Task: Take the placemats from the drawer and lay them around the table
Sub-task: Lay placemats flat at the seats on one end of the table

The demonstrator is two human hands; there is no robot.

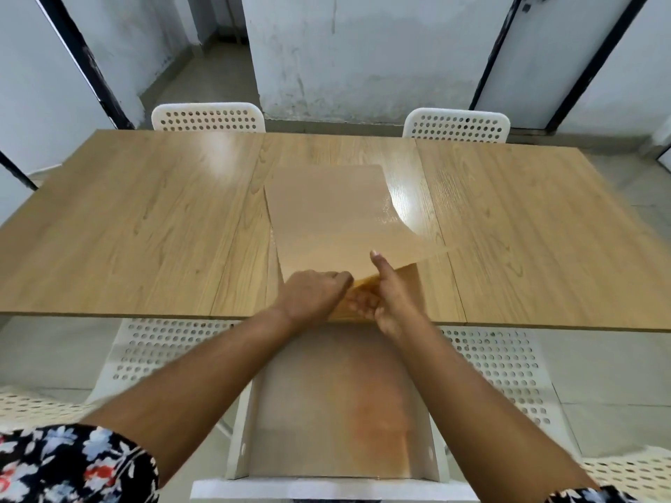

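- A translucent tan placemat (337, 212) lies over the middle of the wooden desk (127, 219), its far part flat and its near right edge lifted off the surface.
- Under that raised edge a 2nd placemat (408, 285) shows, lying flat near the desk's front edge.
- The left hand (312, 294) has its fingers curled, pinching the near edge of the top placemat.
- The right hand (388, 295) grips the same edge just beside it, thumb up on top of the sheet and fingers underneath, seen through it; the 2 hands are close together, almost touching.
- Below the desk's front edge an open white drawer (241, 430) is pulled out toward the person; its brownish inside is blurred, so I cannot tell what lies in it.
- 2 white perforated chairs (208, 118) stand at the far side, others flank the drawer on the near side.
- Floral sleeves (72, 462) show at the bottom corners.
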